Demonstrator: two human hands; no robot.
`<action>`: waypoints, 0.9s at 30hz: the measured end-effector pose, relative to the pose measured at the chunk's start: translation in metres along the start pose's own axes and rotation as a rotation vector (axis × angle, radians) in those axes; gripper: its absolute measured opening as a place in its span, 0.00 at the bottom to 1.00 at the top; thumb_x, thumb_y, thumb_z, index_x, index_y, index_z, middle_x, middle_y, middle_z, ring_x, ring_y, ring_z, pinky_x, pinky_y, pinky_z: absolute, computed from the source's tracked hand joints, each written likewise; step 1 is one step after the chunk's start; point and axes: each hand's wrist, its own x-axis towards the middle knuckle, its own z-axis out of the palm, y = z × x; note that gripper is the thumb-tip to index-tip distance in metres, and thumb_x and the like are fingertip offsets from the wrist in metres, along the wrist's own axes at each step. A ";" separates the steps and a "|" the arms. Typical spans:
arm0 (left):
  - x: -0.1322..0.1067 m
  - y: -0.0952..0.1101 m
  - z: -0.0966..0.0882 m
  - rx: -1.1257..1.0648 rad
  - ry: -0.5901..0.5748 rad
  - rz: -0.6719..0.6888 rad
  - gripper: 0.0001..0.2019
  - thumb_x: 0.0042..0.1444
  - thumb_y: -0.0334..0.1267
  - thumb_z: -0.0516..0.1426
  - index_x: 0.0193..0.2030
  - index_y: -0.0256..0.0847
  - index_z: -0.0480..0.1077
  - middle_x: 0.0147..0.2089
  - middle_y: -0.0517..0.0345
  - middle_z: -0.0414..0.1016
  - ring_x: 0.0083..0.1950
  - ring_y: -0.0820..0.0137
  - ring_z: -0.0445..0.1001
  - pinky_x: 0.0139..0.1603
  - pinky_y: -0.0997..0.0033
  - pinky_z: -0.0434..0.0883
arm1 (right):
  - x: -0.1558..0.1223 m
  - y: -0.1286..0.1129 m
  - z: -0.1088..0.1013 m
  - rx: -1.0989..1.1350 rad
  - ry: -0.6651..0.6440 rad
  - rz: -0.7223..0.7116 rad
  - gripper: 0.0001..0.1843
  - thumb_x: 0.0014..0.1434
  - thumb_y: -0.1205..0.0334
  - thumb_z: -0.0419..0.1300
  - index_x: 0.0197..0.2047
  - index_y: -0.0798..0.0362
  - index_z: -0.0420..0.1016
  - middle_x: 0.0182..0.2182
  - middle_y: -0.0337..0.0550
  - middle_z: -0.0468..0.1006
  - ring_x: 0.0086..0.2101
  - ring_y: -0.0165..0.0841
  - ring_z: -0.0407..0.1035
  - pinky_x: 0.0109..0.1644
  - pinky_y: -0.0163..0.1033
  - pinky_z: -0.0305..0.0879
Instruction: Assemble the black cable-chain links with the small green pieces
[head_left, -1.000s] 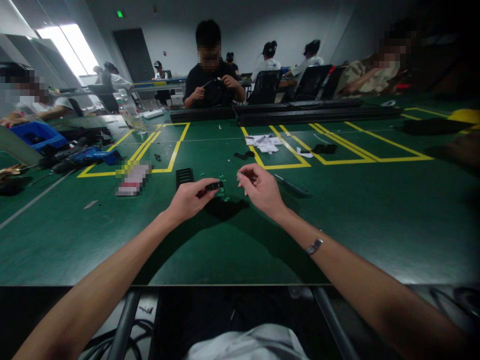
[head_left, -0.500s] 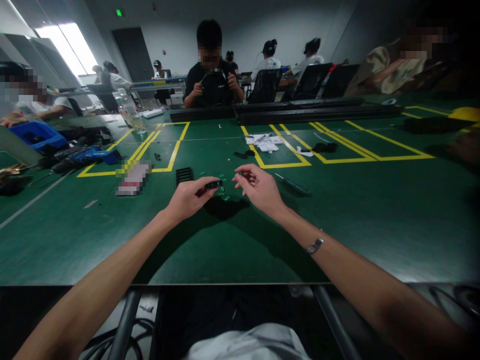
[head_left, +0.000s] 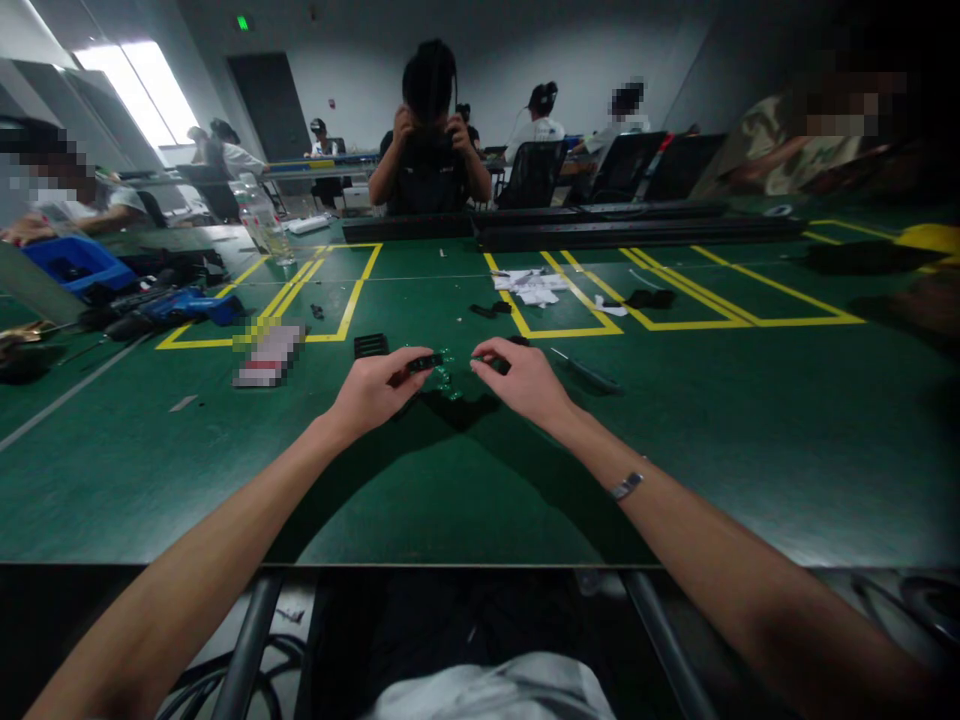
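Note:
Between thumb and fingers, my left hand (head_left: pixel 379 388) grips a small black part (head_left: pixel 426 362) above the table. Just to the right, my right hand (head_left: pixel 517 370) is closed in a pinch, thumb against forefinger; whatever sits between the tips is too small to name. A short gap separates the two hands. Several small shiny green pieces (head_left: pixel 448 384) lie on the green table (head_left: pixel 465 500) between and below them. Behind my left hand lies a black slotted block (head_left: pixel 370 345). A screwdriver (head_left: pixel 589 372) rests to the right of my right hand.
A pixelated flat object (head_left: pixel 268 355) lies at left. Further left are a blue power drill (head_left: pixel 180 308) and a blue bin (head_left: pixel 79 268). White paper scraps (head_left: pixel 532 285) and black pieces (head_left: pixel 491 309) lie beyond my hands. Long black bars (head_left: pixel 630 228) cross the far side; a person sits behind them.
My right hand's fingers have drawn together into a tighter pinch. The black part in my left hand has tilted slightly and shifted left. The person opposite has raised both hands to their head.

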 end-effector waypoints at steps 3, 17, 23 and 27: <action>-0.001 0.000 0.001 -0.006 0.001 0.001 0.14 0.63 0.41 0.58 0.53 0.39 0.74 0.30 0.59 0.76 0.26 0.78 0.68 0.28 0.79 0.65 | 0.000 0.007 0.003 -0.046 -0.017 -0.006 0.05 0.64 0.62 0.61 0.43 0.51 0.77 0.35 0.41 0.80 0.36 0.36 0.74 0.40 0.44 0.68; 0.000 -0.001 0.001 -0.004 -0.038 0.002 0.14 0.63 0.41 0.59 0.54 0.40 0.74 0.27 0.62 0.71 0.25 0.78 0.65 0.29 0.78 0.62 | 0.000 0.011 0.008 -0.148 -0.141 -0.057 0.05 0.64 0.64 0.61 0.40 0.50 0.80 0.36 0.40 0.81 0.36 0.38 0.73 0.51 0.52 0.64; 0.000 -0.001 0.002 -0.002 -0.029 0.017 0.15 0.64 0.41 0.57 0.54 0.39 0.73 0.27 0.61 0.72 0.25 0.78 0.64 0.27 0.79 0.62 | 0.000 0.016 0.013 -0.183 -0.154 -0.060 0.06 0.64 0.65 0.61 0.40 0.50 0.81 0.38 0.42 0.81 0.39 0.39 0.72 0.51 0.50 0.64; 0.000 0.000 0.001 0.003 -0.033 0.022 0.14 0.64 0.41 0.57 0.54 0.39 0.74 0.27 0.61 0.72 0.25 0.78 0.64 0.28 0.78 0.62 | 0.000 0.018 0.014 -0.197 -0.130 -0.059 0.07 0.65 0.66 0.60 0.40 0.50 0.81 0.40 0.43 0.80 0.40 0.40 0.71 0.51 0.52 0.63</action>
